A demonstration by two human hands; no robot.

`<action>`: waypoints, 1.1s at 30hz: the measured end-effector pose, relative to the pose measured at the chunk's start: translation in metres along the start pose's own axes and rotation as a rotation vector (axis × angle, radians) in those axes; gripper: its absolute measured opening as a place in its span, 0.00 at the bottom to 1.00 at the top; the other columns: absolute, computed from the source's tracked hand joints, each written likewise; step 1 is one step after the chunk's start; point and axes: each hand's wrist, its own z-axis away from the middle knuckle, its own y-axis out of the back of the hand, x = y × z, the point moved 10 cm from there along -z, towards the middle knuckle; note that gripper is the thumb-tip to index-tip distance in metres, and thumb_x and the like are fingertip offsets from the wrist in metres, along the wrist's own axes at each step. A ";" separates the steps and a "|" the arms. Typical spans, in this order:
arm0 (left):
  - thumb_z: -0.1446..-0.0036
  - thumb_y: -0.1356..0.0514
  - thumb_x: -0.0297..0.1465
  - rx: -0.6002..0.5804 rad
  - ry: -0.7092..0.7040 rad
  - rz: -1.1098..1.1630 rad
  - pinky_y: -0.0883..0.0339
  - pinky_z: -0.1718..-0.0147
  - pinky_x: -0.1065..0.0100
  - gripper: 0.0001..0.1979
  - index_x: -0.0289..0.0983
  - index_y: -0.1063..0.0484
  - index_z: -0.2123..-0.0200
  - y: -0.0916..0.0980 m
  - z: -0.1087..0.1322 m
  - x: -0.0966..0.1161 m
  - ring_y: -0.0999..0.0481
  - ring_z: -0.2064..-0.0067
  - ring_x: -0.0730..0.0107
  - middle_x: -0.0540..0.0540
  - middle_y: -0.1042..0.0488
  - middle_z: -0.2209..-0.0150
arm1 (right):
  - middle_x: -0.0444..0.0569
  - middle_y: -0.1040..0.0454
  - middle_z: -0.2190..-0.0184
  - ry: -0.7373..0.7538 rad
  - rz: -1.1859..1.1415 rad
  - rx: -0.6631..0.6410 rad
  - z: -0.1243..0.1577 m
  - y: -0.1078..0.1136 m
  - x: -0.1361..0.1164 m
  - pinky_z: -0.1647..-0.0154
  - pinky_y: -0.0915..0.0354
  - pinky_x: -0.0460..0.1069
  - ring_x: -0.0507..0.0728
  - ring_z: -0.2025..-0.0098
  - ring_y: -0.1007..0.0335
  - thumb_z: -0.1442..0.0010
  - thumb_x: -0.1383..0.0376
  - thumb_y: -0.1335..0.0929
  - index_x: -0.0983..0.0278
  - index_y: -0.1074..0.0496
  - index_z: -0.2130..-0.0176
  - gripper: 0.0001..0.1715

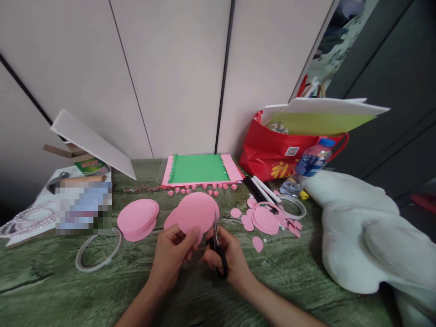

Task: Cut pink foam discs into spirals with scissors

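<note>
Pinched between the thumb and fingers of my left hand [177, 250] is a pink paper circle [197, 211], raised above the table. My right hand [228, 254] grips a pair of scissors [215, 243] by the black handles. The blades point up and touch or overlap the circle's right edge; I cannot tell whether they cut into it. Behind the held circle, more pink paper shows at its left. A stack of pink circles [138, 218] lies left of my hands. To the right, smaller pink circles and scraps [265, 220] lie in a loose heap.
Small pink rolled pieces [194, 186] line up before a green sheet [199, 168]. Tape rolls [98, 250] lie at both sides. Markers [265, 188], a water bottle [311, 165], a red bag [269, 150] and a white plush object [361, 231] stand right. A white board [91, 141] leans left.
</note>
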 end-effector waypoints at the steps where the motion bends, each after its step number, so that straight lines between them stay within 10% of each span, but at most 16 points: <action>1: 0.57 0.36 0.37 0.005 0.003 0.011 0.54 0.88 0.78 0.16 0.34 0.35 0.85 0.000 0.000 0.000 0.44 0.87 0.82 0.55 0.38 0.88 | 0.37 0.34 0.85 -0.006 0.010 0.001 0.000 0.000 0.000 0.86 0.50 0.41 0.46 0.86 0.46 0.62 0.54 0.25 0.62 0.39 0.71 0.25; 23: 0.56 0.37 0.37 -0.042 0.000 -0.067 0.56 0.90 0.79 0.17 0.34 0.36 0.87 -0.004 0.000 -0.001 0.47 0.88 0.84 0.56 0.42 0.91 | 0.39 0.30 0.77 0.027 -0.115 -0.064 0.000 -0.003 0.000 0.71 0.40 0.46 0.52 0.75 0.35 0.60 0.56 0.24 0.59 0.43 0.59 0.34; 33: 0.56 0.37 0.37 -0.017 0.000 -0.046 0.56 0.88 0.79 0.17 0.33 0.36 0.86 -0.001 0.000 -0.001 0.46 0.88 0.84 0.56 0.40 0.90 | 0.35 0.36 0.82 0.001 -0.040 -0.027 -0.001 -0.001 0.001 0.81 0.51 0.42 0.46 0.83 0.46 0.60 0.53 0.25 0.60 0.42 0.62 0.32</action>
